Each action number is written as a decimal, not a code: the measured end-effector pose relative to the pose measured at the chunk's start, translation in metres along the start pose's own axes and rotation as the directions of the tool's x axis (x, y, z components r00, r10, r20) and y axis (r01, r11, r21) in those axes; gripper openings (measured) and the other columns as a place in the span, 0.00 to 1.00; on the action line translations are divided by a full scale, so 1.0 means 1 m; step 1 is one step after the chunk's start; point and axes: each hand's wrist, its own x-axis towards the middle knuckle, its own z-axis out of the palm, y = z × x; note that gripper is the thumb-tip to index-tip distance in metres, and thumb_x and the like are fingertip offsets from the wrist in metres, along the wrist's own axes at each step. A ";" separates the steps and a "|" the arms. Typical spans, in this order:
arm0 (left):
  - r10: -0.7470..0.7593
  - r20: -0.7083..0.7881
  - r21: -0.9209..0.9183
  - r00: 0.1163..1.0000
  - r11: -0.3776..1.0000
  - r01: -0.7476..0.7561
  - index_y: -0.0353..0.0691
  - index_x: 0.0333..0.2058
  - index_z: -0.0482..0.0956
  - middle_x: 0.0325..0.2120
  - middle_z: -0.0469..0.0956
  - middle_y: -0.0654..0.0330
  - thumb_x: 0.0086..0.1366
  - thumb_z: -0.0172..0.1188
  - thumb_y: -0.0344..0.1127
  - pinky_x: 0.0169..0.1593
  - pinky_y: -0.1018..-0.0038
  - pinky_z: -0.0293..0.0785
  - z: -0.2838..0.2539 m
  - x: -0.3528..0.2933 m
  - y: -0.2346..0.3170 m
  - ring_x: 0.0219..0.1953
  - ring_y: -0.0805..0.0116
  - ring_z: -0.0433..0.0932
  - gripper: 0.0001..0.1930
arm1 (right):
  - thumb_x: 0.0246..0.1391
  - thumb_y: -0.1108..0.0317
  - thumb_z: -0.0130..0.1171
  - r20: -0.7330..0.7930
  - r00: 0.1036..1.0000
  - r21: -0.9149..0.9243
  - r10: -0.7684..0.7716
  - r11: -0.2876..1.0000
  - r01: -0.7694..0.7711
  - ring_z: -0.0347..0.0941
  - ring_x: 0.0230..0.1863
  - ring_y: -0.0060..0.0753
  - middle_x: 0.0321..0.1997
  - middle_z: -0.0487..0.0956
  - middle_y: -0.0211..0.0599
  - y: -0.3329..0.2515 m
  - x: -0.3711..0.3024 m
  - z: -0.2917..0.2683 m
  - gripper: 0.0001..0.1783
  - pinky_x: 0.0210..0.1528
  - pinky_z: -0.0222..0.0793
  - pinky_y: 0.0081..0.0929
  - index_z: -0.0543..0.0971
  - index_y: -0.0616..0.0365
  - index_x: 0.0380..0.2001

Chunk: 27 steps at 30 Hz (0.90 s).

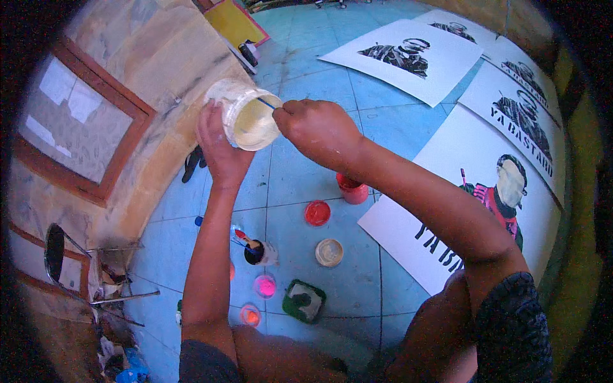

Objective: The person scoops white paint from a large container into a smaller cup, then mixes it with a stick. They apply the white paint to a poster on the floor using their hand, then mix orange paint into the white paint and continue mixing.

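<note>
Off the floor, my left hand [220, 143] grips a white plastic tub [227, 96] by its side and underside. The tub is tilted so its open mouth faces me, and cream-coloured paint [252, 127] coats the inside. My right hand [319, 131] is closed round a thin blue stick, probably a paintbrush handle [266, 103], which reaches into the tub's mouth; its far end is hard to make out. Below my right forearm lies a large white sheet with a partly painted figure [511, 185], whose face area is filled in cream.
On the blue tiled floor stand a red paint pot [352, 190], a red-filled lid [317, 213], a cream lid [329, 252], a dark cup with brushes [258, 252], pink paint [265, 286], orange paint [250, 315] and a green-rimmed tray [304, 300]. Several printed sheets [440, 76] lie at the right.
</note>
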 end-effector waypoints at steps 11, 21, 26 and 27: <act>0.148 -0.180 0.050 0.972 0.989 -0.141 0.44 0.62 0.56 0.58 0.62 0.49 0.39 0.78 0.38 0.62 0.52 0.54 -0.018 0.035 0.009 0.62 0.46 0.60 0.52 | 0.49 0.72 0.54 -0.042 0.987 0.235 0.153 0.962 -0.139 0.77 0.29 0.55 0.29 0.79 0.51 -0.015 0.014 -0.010 0.04 0.32 0.74 0.44 0.75 0.63 0.28; 0.180 -0.177 0.131 0.968 0.979 -0.158 0.42 0.63 0.52 0.61 0.59 0.46 0.39 0.78 0.45 0.66 0.52 0.54 -0.026 0.042 -0.003 0.64 0.45 0.58 0.55 | 0.49 0.70 0.53 -0.322 0.941 0.042 -0.109 0.991 0.129 0.80 0.33 0.49 0.32 0.81 0.47 -0.012 0.015 -0.040 0.07 0.34 0.78 0.43 0.77 0.60 0.30; 0.208 -0.233 0.137 0.950 0.974 -0.180 0.43 0.63 0.52 0.60 0.60 0.49 0.40 0.79 0.43 0.66 0.54 0.55 -0.033 0.051 0.003 0.64 0.47 0.58 0.55 | 0.48 0.69 0.54 -0.226 0.971 0.005 -0.073 0.997 0.076 0.80 0.33 0.49 0.31 0.81 0.47 -0.015 0.017 -0.040 0.07 0.33 0.78 0.43 0.77 0.61 0.30; 0.218 -0.242 0.126 0.945 0.973 -0.192 0.43 0.62 0.53 0.59 0.60 0.49 0.40 0.78 0.41 0.65 0.55 0.55 -0.035 0.055 0.006 0.63 0.47 0.59 0.53 | 0.48 0.69 0.54 -0.239 0.970 0.037 -0.047 0.998 0.058 0.80 0.33 0.49 0.31 0.80 0.47 -0.016 0.017 -0.039 0.07 0.33 0.78 0.43 0.77 0.61 0.30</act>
